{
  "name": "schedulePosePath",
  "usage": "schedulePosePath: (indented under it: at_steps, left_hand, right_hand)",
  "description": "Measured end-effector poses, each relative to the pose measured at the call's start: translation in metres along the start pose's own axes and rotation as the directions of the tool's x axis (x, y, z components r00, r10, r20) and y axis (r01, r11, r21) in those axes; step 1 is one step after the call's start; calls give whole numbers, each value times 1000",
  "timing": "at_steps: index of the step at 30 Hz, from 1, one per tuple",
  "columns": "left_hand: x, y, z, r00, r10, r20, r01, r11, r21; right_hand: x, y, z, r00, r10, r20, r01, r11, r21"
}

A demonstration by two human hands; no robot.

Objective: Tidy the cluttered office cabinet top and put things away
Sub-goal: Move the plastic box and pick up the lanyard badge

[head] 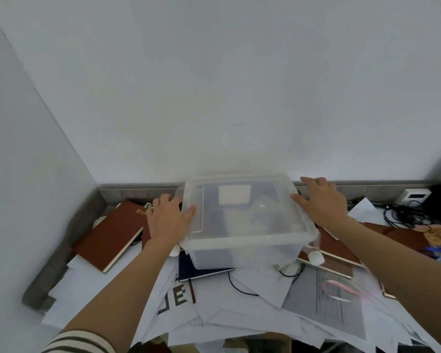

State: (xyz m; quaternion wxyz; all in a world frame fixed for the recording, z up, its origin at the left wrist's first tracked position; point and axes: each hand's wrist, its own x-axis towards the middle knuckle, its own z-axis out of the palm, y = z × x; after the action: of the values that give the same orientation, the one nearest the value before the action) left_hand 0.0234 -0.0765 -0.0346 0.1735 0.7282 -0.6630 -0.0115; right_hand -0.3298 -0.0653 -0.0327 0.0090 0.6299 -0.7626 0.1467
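Head view shows a clear plastic bin (242, 250) with its lid on, sitting between the two sets of fingers on top of the clutter near the back wall. The left hand (168, 220) is on the bin's left end: its thumb (191, 210) lies on the lid, and the other fingers seem to curl down over the rim, so it looks like a grip. The right hand (323, 205) is on the right end with its fingers (313, 184) straight and spread, laid against the lid's edge rather than wrapped around it. Judging by the mess, tidying has barely begun; nothing visibly has been put away, and the bin looks to be the first thing to move. A navy notebook (201, 270) lies under the bin, nearer than the left thumb. A maroon hardcover book (110, 238) lies just left of the left fingers. A white-capped bottle (315, 257) lies below the right wrist. Loose papers (239, 317) cover everything nearer the person, and black cables (402, 215) tangle well to the right of the right fingers.
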Motion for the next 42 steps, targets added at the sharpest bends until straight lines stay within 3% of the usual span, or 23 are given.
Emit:
schedulePosePath:
  at_steps: [3, 6, 14, 18, 20, 22, 24, 26, 30, 32, 35, 38, 40, 42]
  left_hand:
    - [-2, -3, 0, 989, -99, 107, 121, 968, -218]
    - [-5, -3, 0, 990, -97, 102, 122, 954, -275]
    - [-10, 7, -10, 995, -98, 31, 103, 969, -223]
    - [-13, 17, -38, 988, -149, -32, 130, 933, -335]
    - [-12, 18, -56, 970, -241, -17, 194, 820, -538]
    - [-17, 16, -76, 928, -368, 51, 279, 599, -751]
    - [-26, 8, -97, 878, -464, 119, 336, 418, -844]
    - [-36, -7, -110, 822, -553, 136, 352, 306, -885]
    - [-67, -58, -111, 691, -707, 148, 393, 197, -898]
    - [-84, -91, -102, 639, -756, 140, 436, 207, -876]
    - [-102, -130, -86, 641, -746, 182, 552, 283, -785]
    - [-110, -158, -71, 682, -721, 123, 636, 503, -585]
    - [-110, -171, -61, 751, -653, 96, 620, 648, -441]
    - [-103, -184, -49, 803, -586, 111, 581, 727, -366]
  right_hand:
    - [-3, -10, 9, 990, 45, 130, -52, 998, 45]
    - [-9, -13, 14, 947, 151, 284, -207, 962, 180]
    - [-15, -17, 8, 969, 189, 157, -217, 958, 188]
    - [-11, -25, -18, 984, 173, 39, -177, 950, 258]
    - [-4, -35, -34, 991, 130, -9, -119, 927, 355]
    - [4, -49, -49, 998, 55, -13, -42, 870, 492]
    - [8, -69, -61, 999, -25, 43, -12, 725, 689]
    - [8, -95, -71, 982, -111, 151, -76, 503, 861]
    - [0, -157, -70, 893, -256, 370, -271, 350, 897]
    - [-3, -187, -52, 875, -273, 399, -294, 354, 888]
    - [1, -232, -24, 877, -281, 389, -257, 410, 875]
    - [11, -272, -6, 852, -356, 385, -178, 495, 851]
    - [17, -293, 6, 819, -400, 413, -134, 566, 814]
    - [23, -315, 21, 774, -441, 454, -87, 636, 767]
